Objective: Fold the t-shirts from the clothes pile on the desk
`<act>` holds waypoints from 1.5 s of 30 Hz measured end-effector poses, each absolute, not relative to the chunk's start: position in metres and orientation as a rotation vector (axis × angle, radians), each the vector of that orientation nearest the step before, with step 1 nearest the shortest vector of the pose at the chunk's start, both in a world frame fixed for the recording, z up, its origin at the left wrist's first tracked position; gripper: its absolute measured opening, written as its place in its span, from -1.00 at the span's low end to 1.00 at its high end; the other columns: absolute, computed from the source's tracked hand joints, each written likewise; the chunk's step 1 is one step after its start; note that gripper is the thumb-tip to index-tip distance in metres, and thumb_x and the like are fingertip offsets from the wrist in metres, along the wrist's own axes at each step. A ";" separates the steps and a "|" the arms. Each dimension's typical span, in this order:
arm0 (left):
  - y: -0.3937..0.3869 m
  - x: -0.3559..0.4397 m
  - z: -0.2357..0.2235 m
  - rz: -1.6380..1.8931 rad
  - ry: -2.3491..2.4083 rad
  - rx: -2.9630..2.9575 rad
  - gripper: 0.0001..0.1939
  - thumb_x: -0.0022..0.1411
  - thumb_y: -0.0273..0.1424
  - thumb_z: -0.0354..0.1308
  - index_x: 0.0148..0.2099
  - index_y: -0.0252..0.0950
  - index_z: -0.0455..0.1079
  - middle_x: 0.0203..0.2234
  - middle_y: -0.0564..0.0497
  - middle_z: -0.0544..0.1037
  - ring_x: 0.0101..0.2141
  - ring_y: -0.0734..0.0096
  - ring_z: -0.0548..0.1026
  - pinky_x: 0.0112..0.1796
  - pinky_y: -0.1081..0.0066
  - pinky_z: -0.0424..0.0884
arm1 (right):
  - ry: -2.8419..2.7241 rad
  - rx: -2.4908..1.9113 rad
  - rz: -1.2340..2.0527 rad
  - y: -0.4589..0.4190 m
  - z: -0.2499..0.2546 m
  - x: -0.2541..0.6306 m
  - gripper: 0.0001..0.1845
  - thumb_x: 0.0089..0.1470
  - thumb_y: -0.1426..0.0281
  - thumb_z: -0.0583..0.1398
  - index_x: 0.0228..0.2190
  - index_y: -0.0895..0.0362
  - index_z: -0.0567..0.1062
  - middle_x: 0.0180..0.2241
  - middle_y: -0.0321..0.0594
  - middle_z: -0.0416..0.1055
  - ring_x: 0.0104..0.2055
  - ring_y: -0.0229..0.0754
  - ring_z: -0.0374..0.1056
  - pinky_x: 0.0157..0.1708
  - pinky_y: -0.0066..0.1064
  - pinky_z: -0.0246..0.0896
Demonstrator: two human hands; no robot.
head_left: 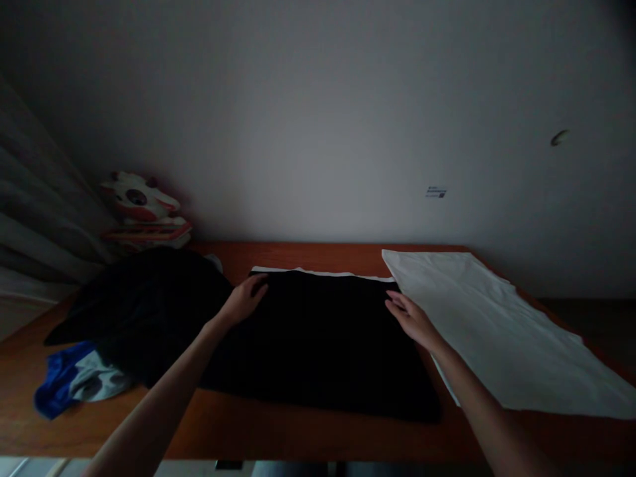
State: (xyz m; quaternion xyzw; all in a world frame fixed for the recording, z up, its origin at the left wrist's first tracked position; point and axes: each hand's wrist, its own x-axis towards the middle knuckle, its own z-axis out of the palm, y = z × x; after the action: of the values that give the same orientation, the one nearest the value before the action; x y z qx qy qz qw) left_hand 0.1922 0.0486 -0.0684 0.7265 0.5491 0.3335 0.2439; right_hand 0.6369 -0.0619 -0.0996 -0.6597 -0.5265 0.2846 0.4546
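Observation:
A black garment with a white strip along its far edge lies flat in the middle of the wooden table. My left hand rests open, fingers flat, on the garment's far left corner. At the far right edge of the garment my right hand lies open, fingers stretched out, beside a white cloth.
A heap of dark clothes with a blue and grey piece sits at the left. A white and red toy figure stands in the back left corner by a curtain. The wall is close behind.

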 end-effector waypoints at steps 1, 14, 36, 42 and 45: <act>0.027 0.193 -0.070 0.830 1.388 2.195 -0.54 0.32 -0.14 0.13 0.16 -0.22 0.44 0.18 -0.15 0.51 0.17 0.09 0.48 0.23 0.08 0.34 | -1.462 -1.617 0.639 -0.079 -0.099 0.629 -0.47 0.12 -0.06 0.20 -0.03 0.03 0.54 0.12 0.00 0.48 0.23 0.11 0.36 0.28 0.06 0.17; -0.118 0.141 -0.088 0.245 1.152 2.788 -0.09 0.28 0.01 0.16 0.50 0.09 -0.23 0.43 0.00 0.02 0.37 -0.05 0.13 0.32 -0.12 0.14 | -2.392 -1.584 0.414 -0.210 -0.110 0.604 -0.15 0.25 0.03 0.18 0.41 -0.17 -0.05 0.46 -0.20 -0.11 0.46 0.14 -0.07 0.39 0.23 -0.14; -0.001 0.312 -0.145 0.459 1.473 2.703 -0.36 0.46 -0.13 -0.12 0.43 -0.37 0.14 0.40 -0.33 0.15 0.40 -0.09 0.08 0.31 -0.11 0.10 | -2.195 -1.872 0.213 -0.041 -0.116 0.484 -0.42 0.39 0.26 -0.02 0.36 0.14 0.21 0.43 0.03 0.00 0.48 0.03 -0.12 0.40 0.04 -0.25; 0.032 0.270 -0.136 0.352 1.731 2.598 -0.25 0.43 0.00 -0.13 0.43 -0.45 0.14 0.40 -0.37 0.11 0.40 -0.11 0.07 0.34 -0.07 0.02 | -2.101 -2.029 0.153 -0.028 -0.125 0.518 -0.27 0.36 -0.02 -0.05 0.37 0.12 0.18 0.45 0.06 -0.08 0.49 0.08 -0.16 0.40 0.02 -0.29; 0.046 0.244 -0.131 0.309 1.852 2.534 -0.25 0.44 -0.03 -0.15 0.42 -0.50 0.14 0.40 -0.36 0.12 0.40 -0.08 0.06 0.34 -0.05 0.02 | -2.030 -2.119 0.129 -0.023 -0.127 0.536 -0.25 0.36 -0.03 -0.07 0.38 0.14 0.16 0.44 0.08 -0.05 0.48 0.08 -0.15 0.40 0.02 -0.32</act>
State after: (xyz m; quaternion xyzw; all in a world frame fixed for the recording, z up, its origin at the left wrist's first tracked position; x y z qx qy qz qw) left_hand 0.2436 0.0460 -0.1309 0.8034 0.5873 0.0981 -0.0061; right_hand 0.5364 -0.0231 -0.1270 -0.7177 -0.6875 0.0435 0.1018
